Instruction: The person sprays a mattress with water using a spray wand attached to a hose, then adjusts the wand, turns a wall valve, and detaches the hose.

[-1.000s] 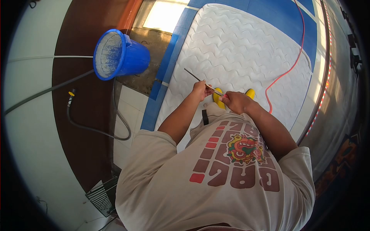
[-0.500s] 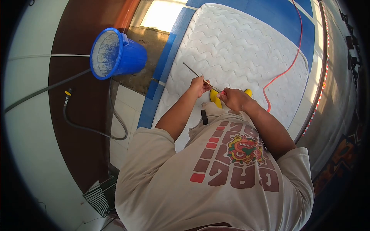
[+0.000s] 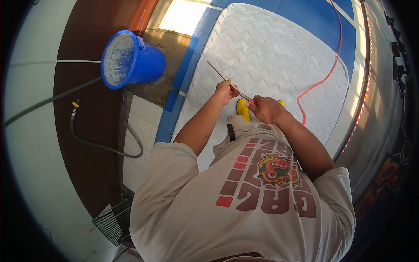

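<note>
A long, thin metal wand slants up and left above the mattress. My left hand is closed around its middle, the thumb and fingers pinching it. Its rear end, where some red shows, is gripped by my right hand. That hand hides most of the wand's handle. Under both hands lies a white quilted mattress with a wavy stitched pattern. A yellow boot shows just below and between my hands, and a second one peeks out behind my right hand.
A red hose curves across the mattress on the right. To the left a blue bucket with a whitish inside is tipped toward me. A grey hose with a yellow fitting loops below it. Blue flooring borders the mattress.
The wand's tip has swung up a little, with my left hand rising slightly along with it. My right hand is slightly higher and keeps its grip.
</note>
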`<state>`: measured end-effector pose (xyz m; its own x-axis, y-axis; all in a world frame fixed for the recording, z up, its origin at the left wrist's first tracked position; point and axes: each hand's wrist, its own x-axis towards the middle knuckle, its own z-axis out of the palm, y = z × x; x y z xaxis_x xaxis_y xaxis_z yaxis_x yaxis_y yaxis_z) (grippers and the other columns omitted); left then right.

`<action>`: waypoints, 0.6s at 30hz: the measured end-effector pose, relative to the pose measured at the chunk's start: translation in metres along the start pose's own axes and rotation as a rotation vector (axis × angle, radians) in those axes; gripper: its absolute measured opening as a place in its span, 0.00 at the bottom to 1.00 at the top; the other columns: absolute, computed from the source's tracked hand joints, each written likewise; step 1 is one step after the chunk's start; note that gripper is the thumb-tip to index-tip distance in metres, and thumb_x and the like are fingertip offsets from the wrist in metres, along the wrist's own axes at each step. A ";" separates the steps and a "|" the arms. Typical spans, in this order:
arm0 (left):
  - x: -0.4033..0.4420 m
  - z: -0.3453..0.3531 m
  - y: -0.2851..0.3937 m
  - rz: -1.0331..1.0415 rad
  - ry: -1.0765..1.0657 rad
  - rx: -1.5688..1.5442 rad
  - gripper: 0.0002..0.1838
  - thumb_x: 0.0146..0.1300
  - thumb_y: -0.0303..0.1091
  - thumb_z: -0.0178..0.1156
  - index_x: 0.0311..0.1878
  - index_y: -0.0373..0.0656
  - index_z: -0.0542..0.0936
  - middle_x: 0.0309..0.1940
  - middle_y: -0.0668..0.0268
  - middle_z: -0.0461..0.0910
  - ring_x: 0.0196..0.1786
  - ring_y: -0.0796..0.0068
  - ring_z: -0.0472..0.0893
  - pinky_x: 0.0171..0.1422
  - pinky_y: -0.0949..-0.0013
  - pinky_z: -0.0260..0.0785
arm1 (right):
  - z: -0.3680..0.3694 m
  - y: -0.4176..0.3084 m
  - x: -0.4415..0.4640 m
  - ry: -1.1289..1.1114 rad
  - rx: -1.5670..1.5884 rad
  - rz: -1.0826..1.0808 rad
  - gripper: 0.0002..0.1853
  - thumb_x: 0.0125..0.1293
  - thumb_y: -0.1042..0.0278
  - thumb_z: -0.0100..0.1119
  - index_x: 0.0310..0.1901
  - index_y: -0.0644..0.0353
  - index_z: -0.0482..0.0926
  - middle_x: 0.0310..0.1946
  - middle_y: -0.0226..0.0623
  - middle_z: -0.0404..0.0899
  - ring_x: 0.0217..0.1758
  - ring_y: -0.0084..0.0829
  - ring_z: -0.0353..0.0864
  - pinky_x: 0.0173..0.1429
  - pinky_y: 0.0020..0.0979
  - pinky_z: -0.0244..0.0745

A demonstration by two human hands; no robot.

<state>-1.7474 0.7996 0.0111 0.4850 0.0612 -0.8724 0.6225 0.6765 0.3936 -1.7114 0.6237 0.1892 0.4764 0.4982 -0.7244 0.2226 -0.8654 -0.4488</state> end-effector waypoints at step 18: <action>-0.019 -0.002 -0.070 -0.218 0.035 -0.078 0.19 0.68 0.40 0.36 0.31 0.39 0.74 0.22 0.64 0.74 0.19 0.75 0.72 0.34 0.62 0.78 | 0.001 0.029 -0.008 -0.255 -0.042 -0.057 0.30 0.67 0.42 0.39 0.41 0.67 0.75 0.34 0.51 0.78 0.42 0.46 0.77 0.48 0.38 0.69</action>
<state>-1.8010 0.7524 0.0000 0.3222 -0.0685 -0.9442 0.6601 0.7312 0.1722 -1.7094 0.5946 0.1813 0.2330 0.5390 -0.8094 0.2809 -0.8342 -0.4746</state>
